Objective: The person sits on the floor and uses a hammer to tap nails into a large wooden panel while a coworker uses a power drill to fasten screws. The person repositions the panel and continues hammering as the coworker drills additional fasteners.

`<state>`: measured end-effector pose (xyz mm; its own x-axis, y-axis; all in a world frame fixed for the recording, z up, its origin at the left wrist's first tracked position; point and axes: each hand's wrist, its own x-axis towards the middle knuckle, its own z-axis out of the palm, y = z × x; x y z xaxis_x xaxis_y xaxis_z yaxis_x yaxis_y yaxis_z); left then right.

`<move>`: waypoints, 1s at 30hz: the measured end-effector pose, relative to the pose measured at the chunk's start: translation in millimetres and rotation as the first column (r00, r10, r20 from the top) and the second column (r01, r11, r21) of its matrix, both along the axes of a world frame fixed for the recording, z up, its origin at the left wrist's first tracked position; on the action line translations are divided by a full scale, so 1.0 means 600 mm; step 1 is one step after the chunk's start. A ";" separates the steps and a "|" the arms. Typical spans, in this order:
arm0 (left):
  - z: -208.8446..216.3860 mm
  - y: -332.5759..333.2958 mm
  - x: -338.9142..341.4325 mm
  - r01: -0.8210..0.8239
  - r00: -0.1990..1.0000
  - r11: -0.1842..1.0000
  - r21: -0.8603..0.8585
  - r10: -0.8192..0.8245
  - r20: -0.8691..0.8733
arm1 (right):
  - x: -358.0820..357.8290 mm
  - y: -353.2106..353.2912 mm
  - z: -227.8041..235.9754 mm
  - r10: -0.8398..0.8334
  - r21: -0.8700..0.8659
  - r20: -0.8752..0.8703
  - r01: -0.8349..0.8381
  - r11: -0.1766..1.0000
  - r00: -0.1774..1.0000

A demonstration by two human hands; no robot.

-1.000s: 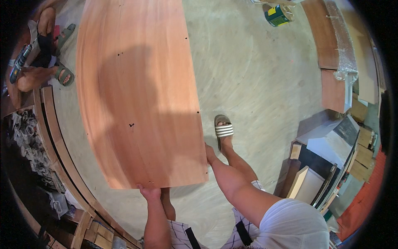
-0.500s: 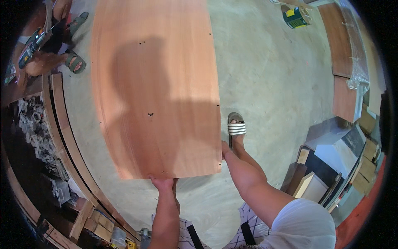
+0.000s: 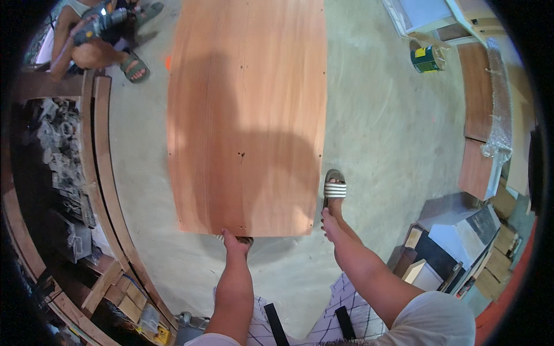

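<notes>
A large reddish-brown wooden panel stretches away from me, with small dark holes along its edges and down its middle. My left hand grips the middle of its near edge, thumb on top and fingers hidden beneath. Just off the panel's right side, close to the near corner, is my right hand. Its fingers are slightly apart, a small gap separates it from the edge, and it holds nothing that I can see. My shadow covers much of the panel.
At the far left another person holds a power drill. Wooden framing and a heap of clear plastic pieces line the left. A green tin stands far right, near wrapped boards. Stacked offcuts lie at right.
My right hand has come off the panel's right edge. The left hand keeps its hold on the near edge. The view has shifted, and the panel sits further right in it.
</notes>
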<state>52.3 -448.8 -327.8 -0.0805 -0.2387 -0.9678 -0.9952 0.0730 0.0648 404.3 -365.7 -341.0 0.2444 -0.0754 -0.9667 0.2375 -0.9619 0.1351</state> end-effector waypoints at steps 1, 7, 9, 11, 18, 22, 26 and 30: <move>0.021 0.006 -0.011 0.150 0.989 0.985 -0.080 -0.148 0.029 | 0.015 -0.005 0.014 0.009 0.013 -0.004 -0.009 1.000 1.000; 0.171 -0.052 -0.123 0.707 0.707 0.707 0.001 -0.707 0.006 | 0.109 -0.050 0.168 0.178 0.448 -0.062 -0.132 0.884 0.982; 0.222 -0.075 -0.163 0.863 0.490 0.491 -0.119 -0.871 -0.040 | 0.151 -0.049 0.247 0.157 0.506 0.014 -0.142 0.851 0.988; 0.293 -0.103 -0.192 0.935 0.237 0.237 -0.266 -0.971 -0.031 | 0.198 -0.039 0.324 0.202 0.514 0.013 -0.180 0.838 0.979; 0.524 -0.110 -0.136 0.768 -0.490 -0.518 -0.377 -0.854 0.174 | 0.425 -0.053 0.496 0.071 0.469 0.037 -0.080 0.880 0.997; 0.548 0.023 -0.040 0.660 -0.741 -0.720 -0.217 -0.671 -0.025 | 0.551 -0.140 0.608 -0.123 0.358 0.082 0.085 0.930 0.989; 0.575 0.132 0.036 0.772 -0.605 -0.592 -0.230 -0.796 0.020 | 0.646 -0.186 0.657 0.262 0.267 0.101 -0.280 0.922 0.960; 0.599 0.170 0.088 0.784 -0.594 -0.543 -0.301 -0.798 -0.107 | 0.733 -0.122 0.668 0.845 0.427 0.306 -0.857 0.290 0.438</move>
